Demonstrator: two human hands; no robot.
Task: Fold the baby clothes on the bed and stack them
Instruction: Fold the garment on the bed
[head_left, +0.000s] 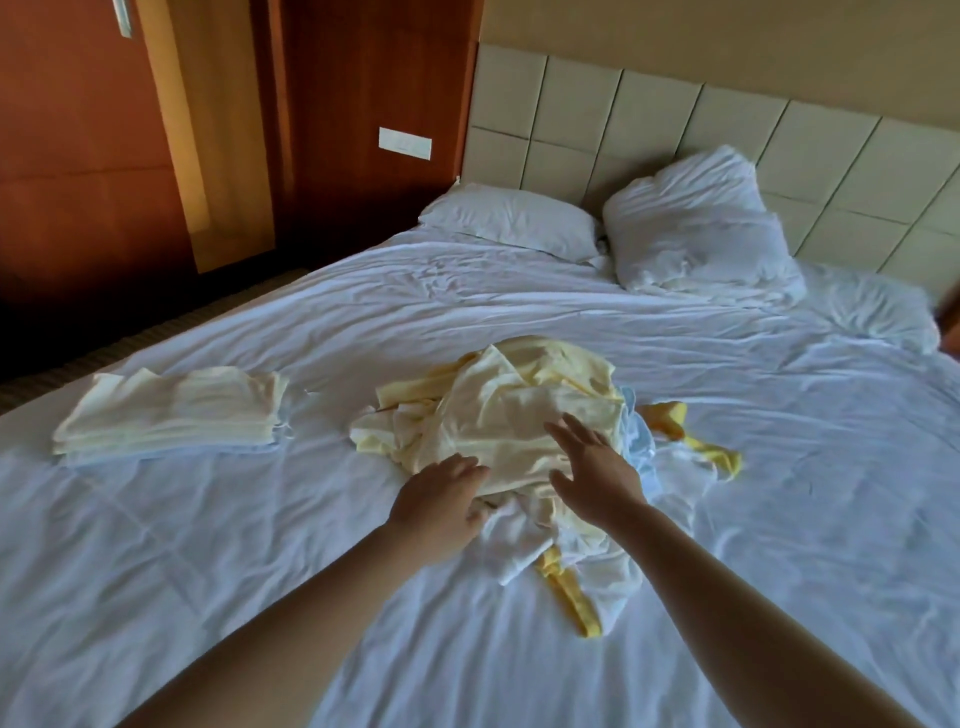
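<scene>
Clothes in a loose heap in the middle of the bed, head view only: pale yellow pieces on top, light blue and white underneath, deeper yellow bits trailing out to the right and toward the near edge. Dead ahead of both hands, with no clear long axis — roughly round, slightly stretched from far-left to near-right. Left hand at the heap's near-left rim, fingers bent down onto the cloth; impossible to tell whether pinching a fold or merely touching. Right hand farther in, fingers straight and spread, palm down over the top yellow piece, gripping nothing; contact or hover, not clear. Hands close side by side, a narrow strip of cloth between them, the right one nearer the heap's middle. Stack of folded pieces well apart to the left, flat and neat, on the left hand's side. Pillows and headboard beyond. Probable step: picking the next piece off the top — a lift toward the body, then a carry leftward once folded. Plenty left to fold, judging by the heap's bulk. Risk of dragging tangled neighbours up with the chosen piece.
</scene>
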